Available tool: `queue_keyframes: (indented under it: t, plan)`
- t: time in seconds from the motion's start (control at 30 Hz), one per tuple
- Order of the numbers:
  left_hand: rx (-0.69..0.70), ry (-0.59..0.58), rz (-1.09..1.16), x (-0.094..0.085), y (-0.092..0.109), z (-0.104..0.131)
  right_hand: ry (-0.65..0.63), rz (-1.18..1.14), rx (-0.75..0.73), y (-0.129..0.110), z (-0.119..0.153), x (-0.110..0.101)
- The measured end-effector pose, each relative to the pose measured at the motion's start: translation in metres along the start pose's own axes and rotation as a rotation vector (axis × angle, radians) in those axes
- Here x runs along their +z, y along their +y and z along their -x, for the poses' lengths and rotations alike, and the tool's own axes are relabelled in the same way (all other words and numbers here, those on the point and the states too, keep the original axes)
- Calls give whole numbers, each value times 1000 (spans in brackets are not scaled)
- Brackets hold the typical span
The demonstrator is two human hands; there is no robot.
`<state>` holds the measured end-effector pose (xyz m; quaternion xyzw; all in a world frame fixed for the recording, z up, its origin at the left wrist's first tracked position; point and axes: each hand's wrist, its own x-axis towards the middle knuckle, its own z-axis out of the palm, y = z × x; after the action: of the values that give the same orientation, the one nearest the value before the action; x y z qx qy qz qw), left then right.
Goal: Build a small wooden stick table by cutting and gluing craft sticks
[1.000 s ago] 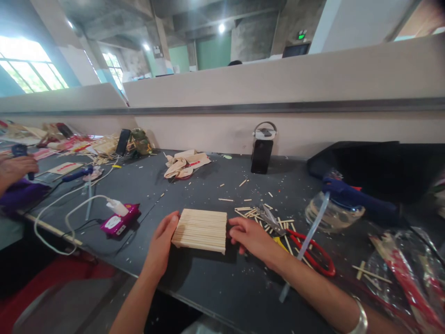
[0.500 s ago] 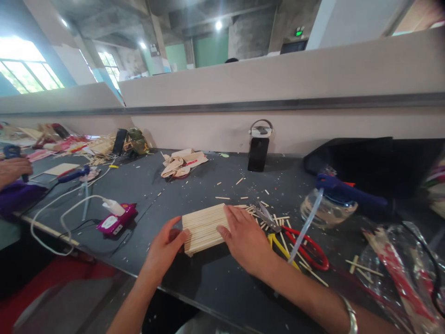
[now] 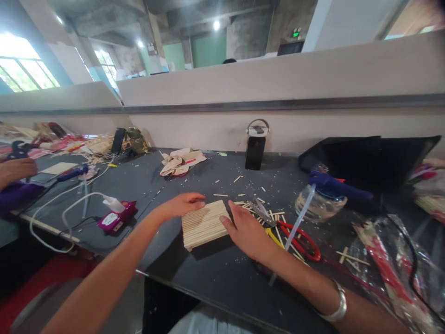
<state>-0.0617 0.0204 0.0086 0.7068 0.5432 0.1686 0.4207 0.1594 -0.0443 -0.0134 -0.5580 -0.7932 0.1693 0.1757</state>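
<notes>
A block of thin wooden sticks, laid side by side in a flat slab, rests on the dark table in front of me. My left hand is over its far left corner, fingers stretched out and loosely bent, gripping nothing. Against the right edge lies my right hand, its thumb apart from the fingers and the thumb tip over the slab's edge. Whether the fingers underneath touch the block is hidden. Just beyond the right hand are red-handled scissors and a yellow-handled tool among cut stick pieces.
A blue glue gun lies over a clear jar on the right, near plastic packaging. A phone stands at the back. On the left are a magenta power adapter with cables and a co-worker's hand.
My left hand has let go of the block's left side and moved up to its far left corner. My right hand stays at the right edge, its fingers drawn slightly off the top.
</notes>
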Motion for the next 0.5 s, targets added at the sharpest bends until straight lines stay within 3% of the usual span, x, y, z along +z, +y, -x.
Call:
queue_keyframes:
  t: [0.13,0.5]
  plan:
    - [-22,-140,-18,2,8,-13,-30,-37,15,7,-3,-2]
    - [-14,-169,-77,8,18,-12,-40,-160,29,8,-4,-6]
